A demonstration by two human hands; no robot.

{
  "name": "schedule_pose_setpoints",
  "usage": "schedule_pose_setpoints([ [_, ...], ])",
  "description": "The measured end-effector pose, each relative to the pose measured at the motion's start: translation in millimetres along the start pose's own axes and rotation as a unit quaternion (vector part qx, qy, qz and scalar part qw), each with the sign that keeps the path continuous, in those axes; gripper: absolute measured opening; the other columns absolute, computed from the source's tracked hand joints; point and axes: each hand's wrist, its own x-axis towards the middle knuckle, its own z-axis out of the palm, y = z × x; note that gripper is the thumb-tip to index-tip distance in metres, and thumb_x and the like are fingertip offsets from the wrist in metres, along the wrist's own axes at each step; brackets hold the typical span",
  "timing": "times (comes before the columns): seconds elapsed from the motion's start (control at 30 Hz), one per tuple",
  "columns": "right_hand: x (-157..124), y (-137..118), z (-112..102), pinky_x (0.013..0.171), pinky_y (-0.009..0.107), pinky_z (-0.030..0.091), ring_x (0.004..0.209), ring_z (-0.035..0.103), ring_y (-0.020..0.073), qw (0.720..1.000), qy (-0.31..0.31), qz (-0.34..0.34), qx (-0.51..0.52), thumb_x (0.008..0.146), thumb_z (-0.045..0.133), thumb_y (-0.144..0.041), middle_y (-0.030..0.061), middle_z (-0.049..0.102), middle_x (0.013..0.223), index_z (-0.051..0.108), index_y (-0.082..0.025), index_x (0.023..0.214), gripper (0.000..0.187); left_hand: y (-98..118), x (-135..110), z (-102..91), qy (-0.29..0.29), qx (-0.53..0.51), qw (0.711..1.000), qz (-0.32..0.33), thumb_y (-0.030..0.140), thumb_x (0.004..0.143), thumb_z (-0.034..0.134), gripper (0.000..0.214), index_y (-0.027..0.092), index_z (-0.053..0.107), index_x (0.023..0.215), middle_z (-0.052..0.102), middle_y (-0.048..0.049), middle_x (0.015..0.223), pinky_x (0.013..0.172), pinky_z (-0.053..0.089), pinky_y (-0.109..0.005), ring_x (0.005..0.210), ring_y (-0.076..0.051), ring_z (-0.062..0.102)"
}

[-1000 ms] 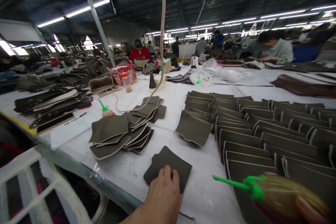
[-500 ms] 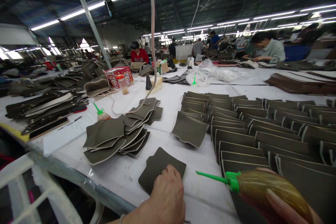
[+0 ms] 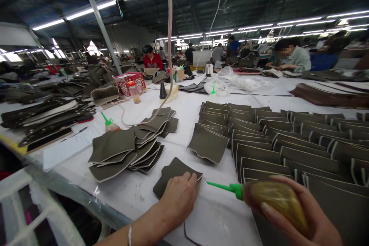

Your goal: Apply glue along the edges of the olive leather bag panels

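My left hand (image 3: 180, 196), fingers curled closed, pinches the right edge of a dark olive leather piece (image 3: 170, 175) lying on the white-covered table. That edge is lifted a little and its pale side shows. My right hand (image 3: 305, 215) is wrapped round a squeeze glue bottle (image 3: 276, 201) with amber liquid in it. Its long green nozzle (image 3: 220, 185) points left, its tip a little to the right of the leather piece and apart from it. A thin dark strip (image 3: 187, 232) lies on the table below my left hand.
Overlapping rows of leather pieces (image 3: 259, 146) cover the right side. A loose pile (image 3: 123, 150) lies left, with another green-tipped bottle (image 3: 109, 123) behind it. A hose (image 3: 169, 38) hangs down to the table. A white chair (image 3: 31, 207) stands at the lower left. Co-workers (image 3: 294, 55) sit farther back.
My left hand has shifted to the leather piece's right edge, which is now raised. My right hand has brought the glue bottle left, with its nozzle nearer the piece.
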Motion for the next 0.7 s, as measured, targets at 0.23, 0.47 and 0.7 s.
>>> schedule_pose_setpoints([
  [0.23,8,-9,24,0.074,0.02,0.056,0.09,0.069,0.0218,0.988,-0.063,-0.095,-0.107,0.086,0.07,-0.052,0.0026,0.064,0.112,0.053,-0.032,0.123,0.045,-10,7,-0.9,0.027,-0.026,0.999,0.019,0.02,0.092,0.036,0.031,0.023,0.062,0.11,0.067,-0.0046,0.09,0.073,0.055,-0.039,0.079,-0.026,0.069],
  [0.47,12,-9,34,0.077,0.025,0.056,0.088,0.068,0.023,0.97,-0.076,-0.152,-0.171,0.087,0.069,-0.053,0.0035,0.063,0.112,0.051,-0.03,0.125,0.048,-13,7,-2.1,0.027,-0.041,0.999,0.02,0.022,0.093,0.037,0.031,0.023,0.062,0.11,0.067,-0.0049,0.089,0.074,0.054,-0.038,0.08,-0.025,0.068],
  [0.7,12,-14,33,0.075,0.03,0.057,0.085,0.069,0.0266,0.962,-0.116,-0.162,-0.188,0.088,0.067,-0.054,0.0052,0.065,0.109,0.05,-0.029,0.123,0.046,-10,4,-1.5,0.024,-0.034,0.999,0.025,0.024,0.094,0.036,0.034,0.021,0.059,0.117,0.066,-0.0069,0.093,0.072,0.055,-0.04,0.079,-0.026,0.068],
])
